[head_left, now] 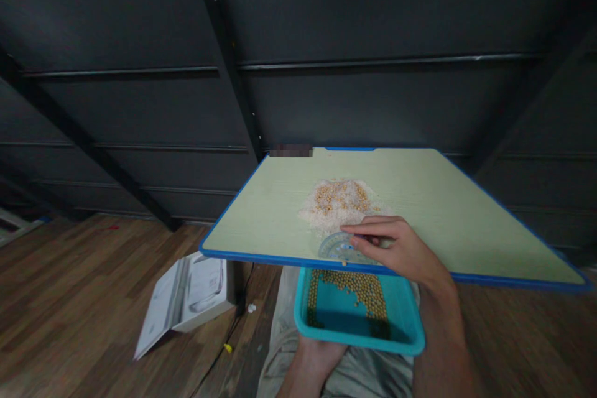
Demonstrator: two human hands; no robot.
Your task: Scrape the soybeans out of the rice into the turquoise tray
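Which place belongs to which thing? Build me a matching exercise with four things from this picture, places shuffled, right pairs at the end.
Things
1. clear half-round tool
2. turquoise tray
3. left hand
4. open white box

Places
A. beneath the tray's near rim, partly hidden
B. on the wooden floor
C. at the fingers of the right hand
D. below the near edge of the tabletop, with tan beans in it

Right pairs: 1-C, 2-D, 3-A, 4-B

tray (326, 314): turquoise | beans (370, 295): golden | grains (336, 219): white | protractor (334, 249): pale blue | tabletop (443, 211): pale green, blue-edged
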